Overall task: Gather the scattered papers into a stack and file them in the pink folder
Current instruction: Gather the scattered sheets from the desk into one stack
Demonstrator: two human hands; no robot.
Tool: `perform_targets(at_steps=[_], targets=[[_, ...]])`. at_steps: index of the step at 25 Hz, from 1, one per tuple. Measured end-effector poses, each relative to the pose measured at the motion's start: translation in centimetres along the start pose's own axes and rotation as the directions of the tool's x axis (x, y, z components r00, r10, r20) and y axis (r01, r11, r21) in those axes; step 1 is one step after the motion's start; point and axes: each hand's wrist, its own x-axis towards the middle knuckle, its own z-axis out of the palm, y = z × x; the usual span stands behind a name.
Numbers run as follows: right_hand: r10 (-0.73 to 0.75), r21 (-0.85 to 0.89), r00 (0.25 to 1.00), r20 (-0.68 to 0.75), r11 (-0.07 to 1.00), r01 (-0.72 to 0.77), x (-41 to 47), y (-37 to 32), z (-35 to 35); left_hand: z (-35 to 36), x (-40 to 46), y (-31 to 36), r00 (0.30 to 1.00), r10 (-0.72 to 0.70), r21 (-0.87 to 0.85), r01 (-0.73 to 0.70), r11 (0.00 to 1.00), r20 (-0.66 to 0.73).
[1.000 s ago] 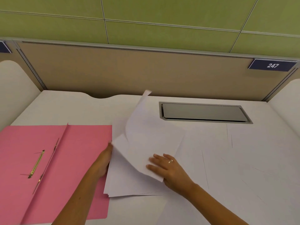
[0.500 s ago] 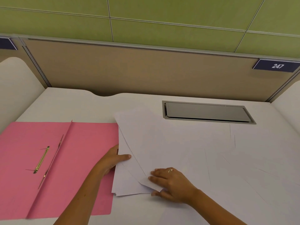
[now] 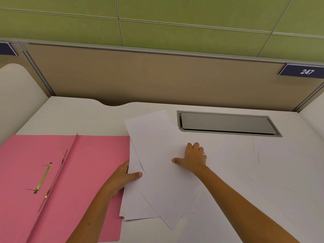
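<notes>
The edge of a loose stack of papers (image 3: 140, 204) is gripped by the left hand (image 3: 122, 176), thumb on top and the other fingers hidden beneath. A skewed top sheet (image 3: 161, 155) is pressed flat by the right hand (image 3: 192, 158), its fingers (image 3: 194, 146) held together and the thumb spread. Left of the left fingers the pink folder (image 3: 87, 163) lies open on the tabletop (image 3: 70, 116). More sheets (image 3: 280, 172) are scattered to the right of the right fingers.
</notes>
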Motion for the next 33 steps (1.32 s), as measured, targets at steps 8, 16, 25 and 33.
perform_targets(at_steps=[8, 16, 25, 33], targets=[[0.149, 0.147, 0.984, 0.100, 0.976, -0.163, 2.1, -0.3, -0.7, -0.1, 0.1, -0.1, 1.000, -0.007, -0.002, 0.007, 1.000, 0.009], [0.288, 0.710, 0.933, -0.215, 0.702, -0.053, 2.7, 5.4, -3.2, 0.0, 0.1, 0.2, 1.000, -0.016, -0.010, 0.016, 1.000, 0.009], [0.571, 0.621, 0.754, -0.325, 0.730, -0.286, 1.3, 18.1, -3.4, -0.6, -0.2, 0.1, 0.999, -0.032, -0.075, 0.031, 0.997, -0.014], [0.661, 0.545, 0.684, -0.308, 0.712, -0.443, 0.6, 18.4, -1.9, -4.6, -2.9, 0.1, 0.996, 0.000, -0.186, -0.016, 0.982, -0.088]])
